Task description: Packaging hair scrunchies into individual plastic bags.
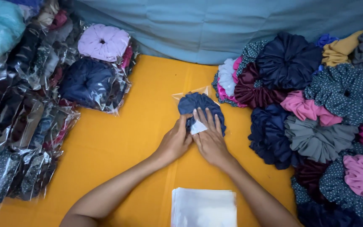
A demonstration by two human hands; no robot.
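Note:
A navy blue scrunchie (198, 105) lies inside a clear plastic bag (180, 95) on the yellow cloth (148, 105) at the middle. My left hand (175, 141) grips the bag's near left edge. My right hand (209, 136) lies flat over the bag's near end, fingers spread on the scrunchie and on a small white flap (198, 127). Both hands touch the bag at its near end.
Several loose scrunchies (311, 113) in navy, pink, grey, maroon and dotted cloth are heaped at the right. Bagged scrunchies (47, 96) pile up at the left. A stack of empty clear bags (203, 207) lies near me. A blue cloth (232, 25) hangs behind.

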